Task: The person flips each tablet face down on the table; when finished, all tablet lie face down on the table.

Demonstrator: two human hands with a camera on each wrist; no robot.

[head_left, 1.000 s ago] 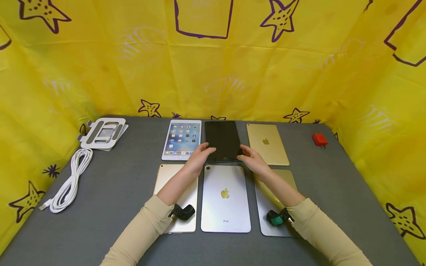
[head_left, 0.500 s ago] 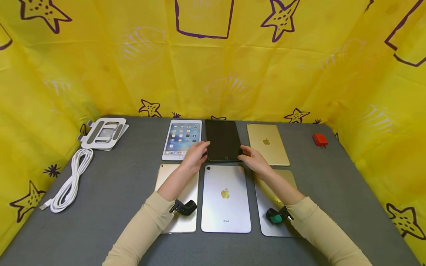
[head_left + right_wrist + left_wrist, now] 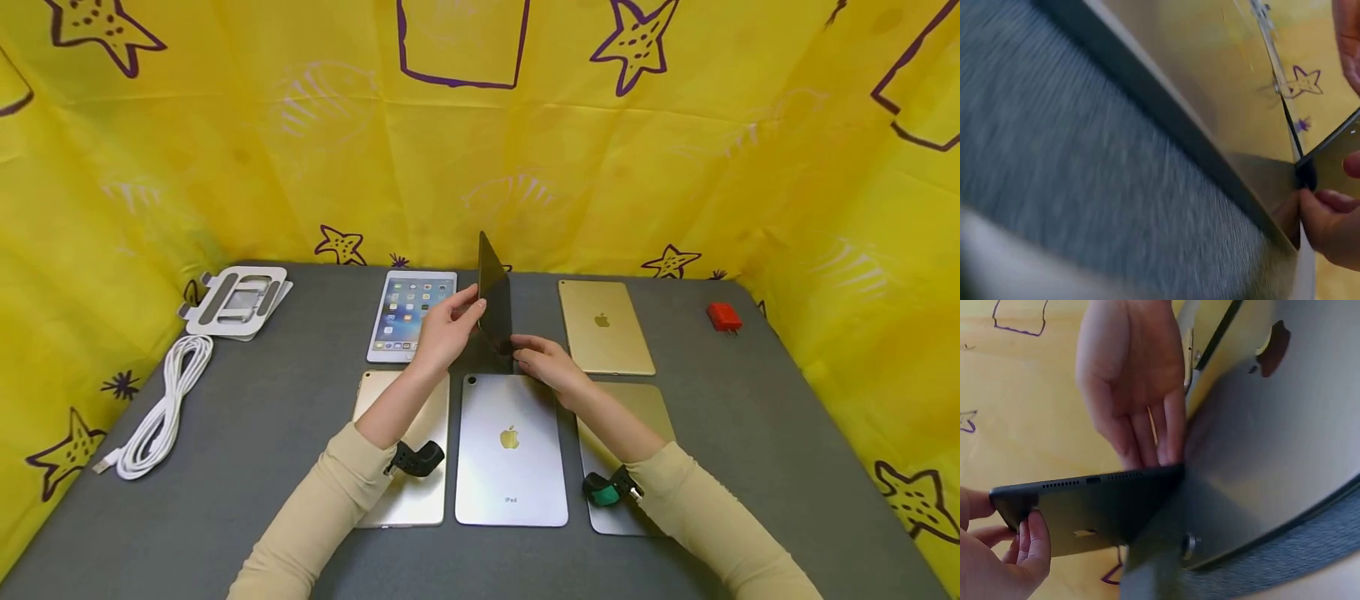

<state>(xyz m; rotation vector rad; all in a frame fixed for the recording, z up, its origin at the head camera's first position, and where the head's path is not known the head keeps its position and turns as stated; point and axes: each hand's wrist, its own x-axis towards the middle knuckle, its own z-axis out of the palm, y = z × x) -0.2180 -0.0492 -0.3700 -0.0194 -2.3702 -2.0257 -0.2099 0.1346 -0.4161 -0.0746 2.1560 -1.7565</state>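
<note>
In the head view a black tablet point(image 3: 497, 296) stands tilted steeply, its left side raised and its lower edge near the table. My left hand point(image 3: 444, 329) grips its raised side; in the left wrist view, curled fingers point(image 3: 1034, 550) hold a dark corner. My right hand point(image 3: 546, 362) touches the lower right part with fairly straight fingers, partly hidden behind the tablet's edge in the left wrist view. A white tablet point(image 3: 401, 321) with a lit screen lies left of it, and a gold tablet point(image 3: 606, 327) lies face down to the right.
Three face-down tablets line the front: a pale gold one point(image 3: 423, 475), a silver one point(image 3: 510, 450) and another point(image 3: 611, 433) under my right forearm. A white coiled cable point(image 3: 161, 412) and folded stand point(image 3: 232, 300) lie left. A red charger point(image 3: 723, 317) lies right. Yellow cloth point(image 3: 450, 183) walls surround the table.
The black tablet lay flat with both hands at its sides. My left hand has raised its left side, so it now stands steeply; my right hand has moved slightly left.
</note>
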